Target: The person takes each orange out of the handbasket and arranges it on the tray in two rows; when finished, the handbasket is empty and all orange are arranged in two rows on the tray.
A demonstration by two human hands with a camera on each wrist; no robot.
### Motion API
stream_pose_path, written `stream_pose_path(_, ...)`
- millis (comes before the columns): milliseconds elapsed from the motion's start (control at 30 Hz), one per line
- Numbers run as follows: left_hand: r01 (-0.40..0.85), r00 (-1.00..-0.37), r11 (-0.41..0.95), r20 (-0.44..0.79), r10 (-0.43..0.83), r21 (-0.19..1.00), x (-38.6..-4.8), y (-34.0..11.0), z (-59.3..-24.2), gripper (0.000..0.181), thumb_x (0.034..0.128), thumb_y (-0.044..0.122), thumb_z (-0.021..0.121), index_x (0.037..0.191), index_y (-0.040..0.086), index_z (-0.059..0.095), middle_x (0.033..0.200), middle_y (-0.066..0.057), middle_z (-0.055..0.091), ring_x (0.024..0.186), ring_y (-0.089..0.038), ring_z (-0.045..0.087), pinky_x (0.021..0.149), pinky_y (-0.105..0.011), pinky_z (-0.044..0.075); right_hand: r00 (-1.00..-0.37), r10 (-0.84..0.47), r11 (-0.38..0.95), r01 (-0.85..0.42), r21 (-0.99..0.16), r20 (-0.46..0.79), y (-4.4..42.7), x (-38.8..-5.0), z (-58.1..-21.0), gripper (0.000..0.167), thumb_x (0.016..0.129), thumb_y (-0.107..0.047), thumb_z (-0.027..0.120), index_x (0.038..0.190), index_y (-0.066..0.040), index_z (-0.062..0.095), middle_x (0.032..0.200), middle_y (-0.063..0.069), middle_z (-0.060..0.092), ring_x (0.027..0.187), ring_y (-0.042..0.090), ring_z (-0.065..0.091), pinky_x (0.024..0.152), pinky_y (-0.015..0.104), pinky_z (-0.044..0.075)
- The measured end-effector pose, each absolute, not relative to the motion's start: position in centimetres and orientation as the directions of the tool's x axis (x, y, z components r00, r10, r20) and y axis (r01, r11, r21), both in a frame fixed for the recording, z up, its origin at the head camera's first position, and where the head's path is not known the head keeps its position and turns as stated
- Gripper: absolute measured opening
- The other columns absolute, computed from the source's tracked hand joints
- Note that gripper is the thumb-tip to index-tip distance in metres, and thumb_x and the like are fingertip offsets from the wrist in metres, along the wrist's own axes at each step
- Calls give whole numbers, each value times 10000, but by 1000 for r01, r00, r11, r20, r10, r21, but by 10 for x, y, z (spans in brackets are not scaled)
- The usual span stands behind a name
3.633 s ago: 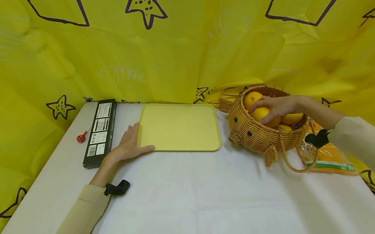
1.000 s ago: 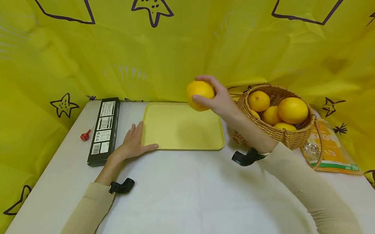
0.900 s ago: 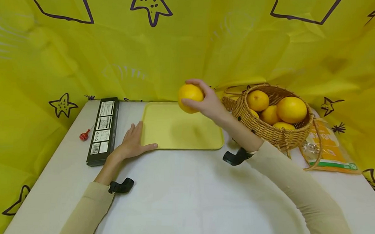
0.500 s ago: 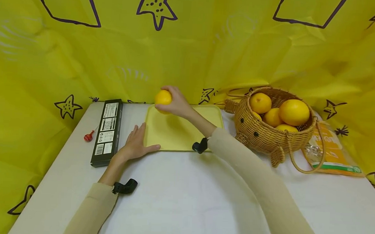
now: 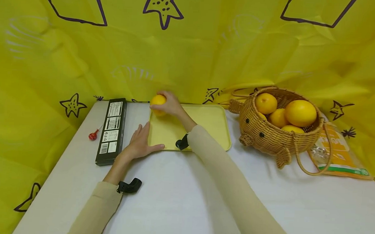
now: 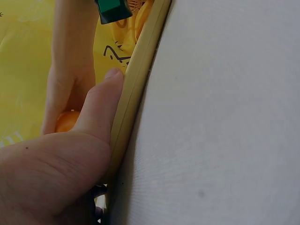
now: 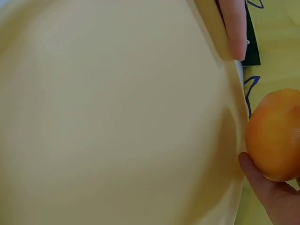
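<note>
Fruit (image 5: 158,100): held above the upper-left corner of the tray, left of centre in the head view; whether the tray is touched by it cannot be told.
Right hand (image 5: 172,105): wrapped round the fruit, which is grasped between thumb and fingers.
Tray (image 5: 203,123): laid flat at the middle of the frame, yellow, low-rimmed; a shadow is cast on its floor beside the fruit in the right wrist view.
Left hand (image 5: 139,142): rested at the tray's lower-left corner, fingers extended and unclenched along the left edge, thumb laid against the near rim.
Basket (image 5: 273,141): placed right of the tray, just apart from it; woven, with an animal face turned to lower left and a looped handle hung down at the front.
Basket fruits (image 5: 300,113): heaped inside, five seen in part or whole, the largest at the right.
Bag (image 5: 344,157): laid at the right of the frame, partly hidden by the basket; its contents cannot be made out.
Box (image 5: 111,130): set left of the tray, black, white-labelled.
Lollipop (image 5: 92,135): laid just left of the box, red.
Table (image 5: 170,208): covered in white.
</note>
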State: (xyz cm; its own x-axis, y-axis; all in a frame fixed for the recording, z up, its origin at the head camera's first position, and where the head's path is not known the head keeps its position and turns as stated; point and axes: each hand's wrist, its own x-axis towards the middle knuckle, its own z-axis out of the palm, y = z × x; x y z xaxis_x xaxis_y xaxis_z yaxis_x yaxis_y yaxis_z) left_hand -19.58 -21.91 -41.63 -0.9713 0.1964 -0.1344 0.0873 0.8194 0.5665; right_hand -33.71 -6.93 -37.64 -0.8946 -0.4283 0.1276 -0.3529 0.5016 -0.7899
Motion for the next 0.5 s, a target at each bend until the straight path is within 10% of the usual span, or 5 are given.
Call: stream_pose_path(500,99,-974,812,-111,197,575,-197,-220,-420,1138,836,549,677,1551,8,-23,1633,-206,24,1496,-443,-65,1208,-604,0,-904,-415,534,-332,-778,101,-84,-338,-386,722,805,-356,767,1415,-123,460,1420,114,463,1197,272,508,989,397,478)
